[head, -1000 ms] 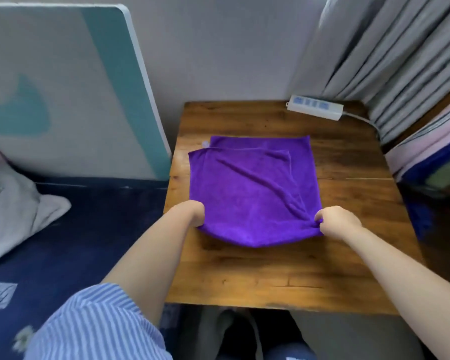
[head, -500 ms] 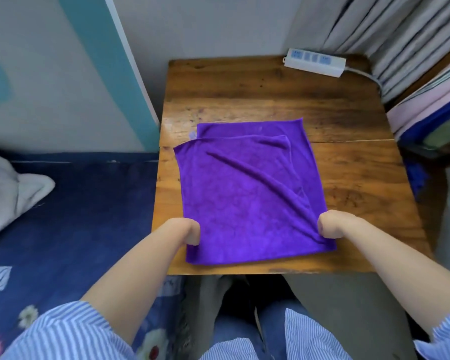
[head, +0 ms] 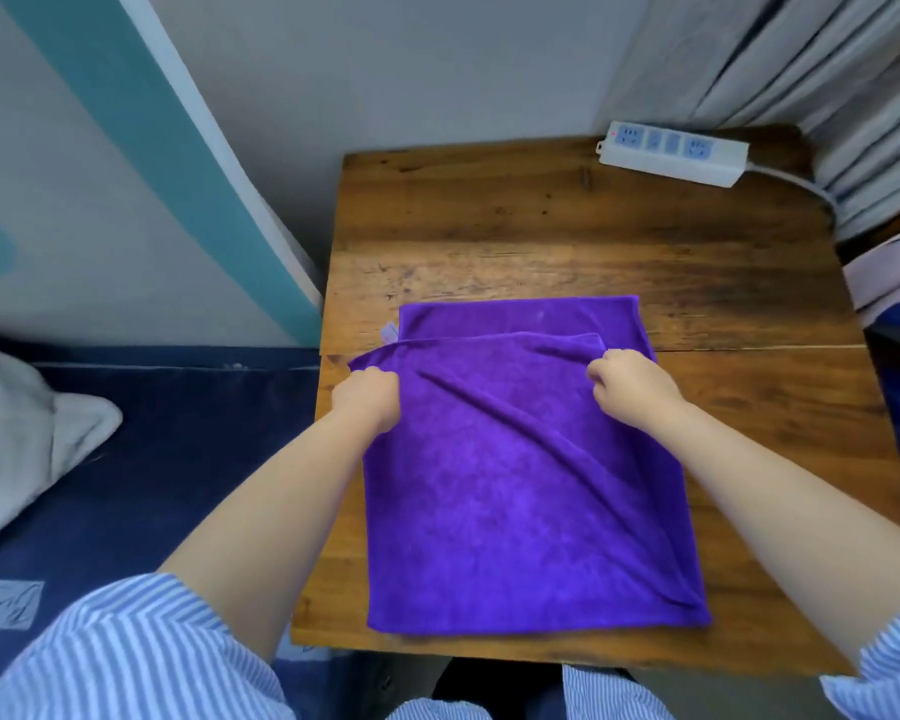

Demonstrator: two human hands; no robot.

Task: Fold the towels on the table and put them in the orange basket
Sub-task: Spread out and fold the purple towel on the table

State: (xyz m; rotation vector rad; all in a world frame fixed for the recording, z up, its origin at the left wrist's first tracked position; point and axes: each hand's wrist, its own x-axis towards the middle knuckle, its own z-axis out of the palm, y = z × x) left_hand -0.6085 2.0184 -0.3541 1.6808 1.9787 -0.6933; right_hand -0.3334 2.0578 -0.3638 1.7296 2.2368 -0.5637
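A purple towel (head: 520, 491) lies folded in two layers on the wooden table (head: 541, 226), its near edge close to the table's front. The upper layer stops short of the lower layer's far edge. My left hand (head: 367, 400) grips the upper layer's far left corner. At the far right corner of that same layer, my right hand (head: 630, 389) pinches the cloth with curled fingers. A diagonal crease runs across the towel. No orange basket is in view.
A white power strip (head: 671, 153) with its cable lies at the table's far right corner. Grey curtains (head: 801, 70) hang behind it. A white and teal board (head: 141, 148) leans left of the table. Dark blue bedding (head: 141, 459) and a white cloth (head: 22, 433) lie to the left.
Both hands pulled the towel toward the table's front edge, let go of its near corners, and moved forward to grip the upper layer's far corners.
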